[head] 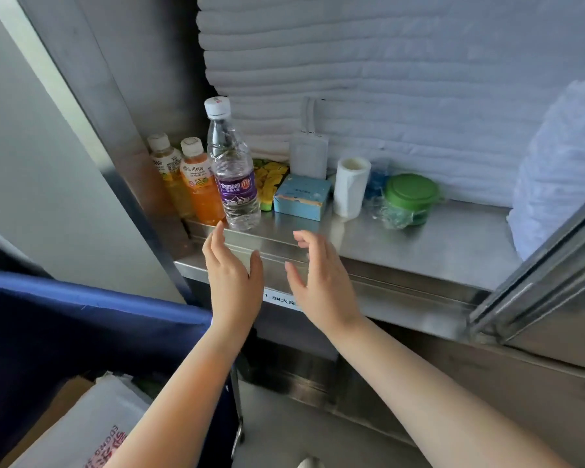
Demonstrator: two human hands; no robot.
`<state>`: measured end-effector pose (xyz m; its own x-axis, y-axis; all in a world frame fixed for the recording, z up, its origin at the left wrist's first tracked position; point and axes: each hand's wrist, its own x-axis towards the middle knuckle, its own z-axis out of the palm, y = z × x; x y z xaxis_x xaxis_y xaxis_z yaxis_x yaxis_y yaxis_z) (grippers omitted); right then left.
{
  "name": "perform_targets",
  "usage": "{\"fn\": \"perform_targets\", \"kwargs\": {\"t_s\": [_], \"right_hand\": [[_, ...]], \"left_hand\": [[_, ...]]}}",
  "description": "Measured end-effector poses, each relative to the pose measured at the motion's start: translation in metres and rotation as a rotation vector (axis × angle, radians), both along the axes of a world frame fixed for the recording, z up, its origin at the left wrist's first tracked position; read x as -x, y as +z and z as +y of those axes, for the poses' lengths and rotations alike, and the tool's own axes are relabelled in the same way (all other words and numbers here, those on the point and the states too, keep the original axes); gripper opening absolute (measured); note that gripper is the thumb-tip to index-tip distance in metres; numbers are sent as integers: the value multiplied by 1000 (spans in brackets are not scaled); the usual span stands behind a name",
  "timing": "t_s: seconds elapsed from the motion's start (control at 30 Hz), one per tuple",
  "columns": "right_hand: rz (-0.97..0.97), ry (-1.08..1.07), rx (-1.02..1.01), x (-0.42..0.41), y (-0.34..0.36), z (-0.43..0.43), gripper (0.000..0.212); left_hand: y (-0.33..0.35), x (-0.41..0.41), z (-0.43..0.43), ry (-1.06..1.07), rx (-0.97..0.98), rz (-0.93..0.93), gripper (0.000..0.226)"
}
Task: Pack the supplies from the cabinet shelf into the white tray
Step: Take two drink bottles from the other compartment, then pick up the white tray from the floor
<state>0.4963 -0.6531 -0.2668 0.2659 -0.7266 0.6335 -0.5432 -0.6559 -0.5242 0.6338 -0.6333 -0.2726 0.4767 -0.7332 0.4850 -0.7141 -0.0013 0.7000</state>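
Note:
On the steel cabinet shelf [419, 244] stand two Mogu Mogu juice bottles, a pale one [169, 170] and an orange one [200, 184], beside a clear water bottle [232, 173] with a purple label. To their right lie a yellow packet [270, 177], a light blue box [301, 196], a white paper roll [350, 187], a white charger [308, 156] and a green lidded container [411, 197] on crumpled plastic. My left hand [232, 275] and my right hand [320, 278] hover open in front of the shelf edge, palms facing each other, holding nothing. No white tray shows.
Stacked white towels [385, 62] fill the shelf's back. A white bundle [561, 170] sits at the right, behind a steel door frame [537, 282]. A blue cloth cart edge [92, 298] and a printed white bag [92, 430] lie at lower left.

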Motion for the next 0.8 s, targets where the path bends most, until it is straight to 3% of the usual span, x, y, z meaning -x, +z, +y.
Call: {"fn": "perform_targets", "kwargs": {"t_s": [0.2, 0.37, 0.53, 0.67, 0.8], "right_hand": [[100, -98, -54, 133, -40, 93, 27], [124, -380, -207, 265, -68, 192, 24], [177, -699, -291, 389, -74, 300, 23], [153, -996, -476, 468, -81, 384, 28], [115, -1156, -656, 533, -97, 445, 33]], "left_hand": [[-29, 111, 70, -431, -31, -178, 42], [-43, 230, 122, -822, -99, -371, 32], [-63, 366, 176, -1173, -112, -486, 35], [-76, 463, 223, -1377, -202, -601, 47], [-91, 546, 255, -1548, -247, -724, 56]]}}
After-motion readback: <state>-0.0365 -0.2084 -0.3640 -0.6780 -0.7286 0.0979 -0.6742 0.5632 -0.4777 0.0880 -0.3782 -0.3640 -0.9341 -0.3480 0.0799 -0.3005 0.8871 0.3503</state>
